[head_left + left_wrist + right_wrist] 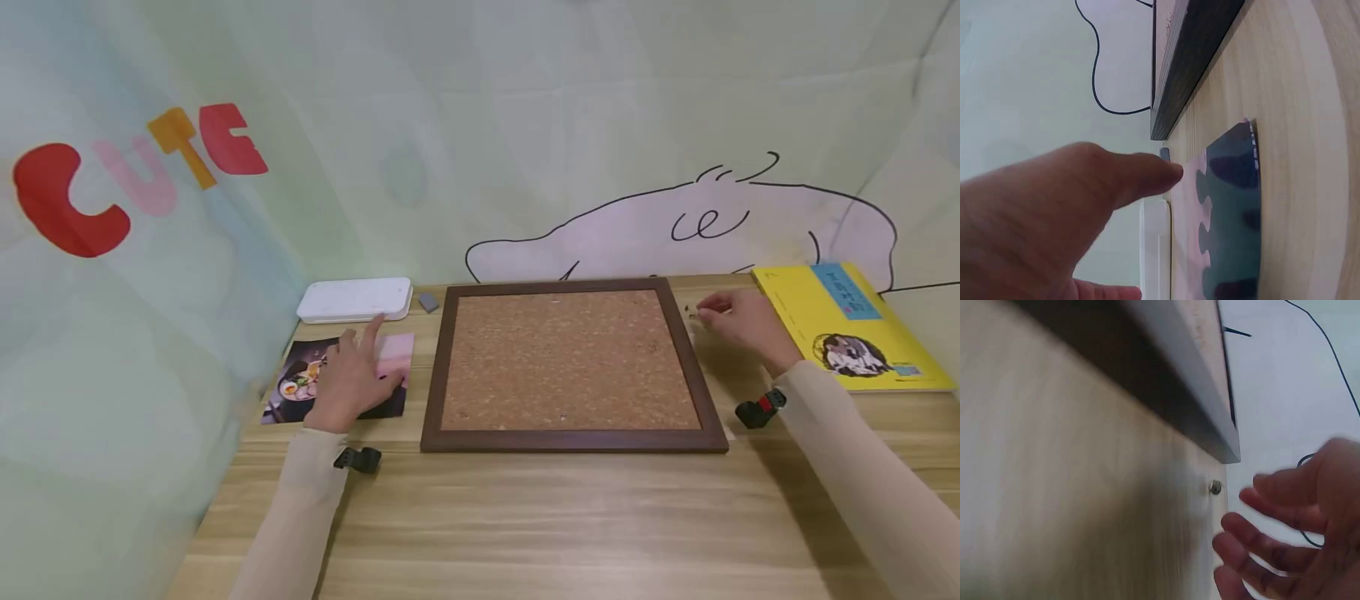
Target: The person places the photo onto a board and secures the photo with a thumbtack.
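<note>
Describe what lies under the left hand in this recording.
Below the left hand is a printed picture, with food at left and pink at upper right. From the head view, the hand hides its middle.

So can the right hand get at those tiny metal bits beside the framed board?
Probably yes: the right hand is close beside the tiny metal bits, and nothing visible stands between them. The framed board lies on the bits' other side.
</note>
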{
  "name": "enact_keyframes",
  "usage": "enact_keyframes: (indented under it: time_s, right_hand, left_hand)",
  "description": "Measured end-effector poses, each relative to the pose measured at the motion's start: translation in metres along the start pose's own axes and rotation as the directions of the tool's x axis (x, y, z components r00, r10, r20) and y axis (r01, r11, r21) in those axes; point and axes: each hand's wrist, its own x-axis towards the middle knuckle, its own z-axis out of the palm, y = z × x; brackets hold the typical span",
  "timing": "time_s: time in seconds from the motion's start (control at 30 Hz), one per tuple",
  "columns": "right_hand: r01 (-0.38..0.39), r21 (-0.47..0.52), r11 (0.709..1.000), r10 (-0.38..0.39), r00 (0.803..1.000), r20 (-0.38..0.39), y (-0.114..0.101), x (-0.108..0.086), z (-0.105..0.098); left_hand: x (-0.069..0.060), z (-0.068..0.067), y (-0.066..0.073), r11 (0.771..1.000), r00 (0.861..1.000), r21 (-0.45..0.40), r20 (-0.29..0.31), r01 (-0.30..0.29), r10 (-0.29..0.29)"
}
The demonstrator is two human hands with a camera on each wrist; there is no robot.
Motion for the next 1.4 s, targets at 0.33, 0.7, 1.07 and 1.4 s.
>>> enact_keyframes:
  time_s: [0.33,0.7,1.07,1.4]
  right_hand:
    - [-0.109,0.095,0.989,0.117,0.990,-0.081,0.000,0.012,0.005]
    - [-0.160,0.072,0.985,0.168,0.977,-0.131,-0.003,0.016,0.012]
    - [-0.127,0.053,0.990,0.134,0.977,-0.168,-0.002,0.019,0.015]
    - [-0.169,0.078,0.983,0.177,0.978,-0.110,-0.004,0.020,0.013]
  left_hand:
    - [0.000,0.002,-0.005,0.993,0.994,-0.062,0.042,0.105,-0.102]
    - [0.001,0.003,-0.004,0.994,0.994,-0.044,0.058,0.099,-0.096]
    - [0.001,0.004,-0.003,0.993,0.992,-0.032,0.070,0.111,-0.109]
    - [0.001,0.003,-0.002,0.991,0.992,-0.074,0.059,0.112,-0.108]
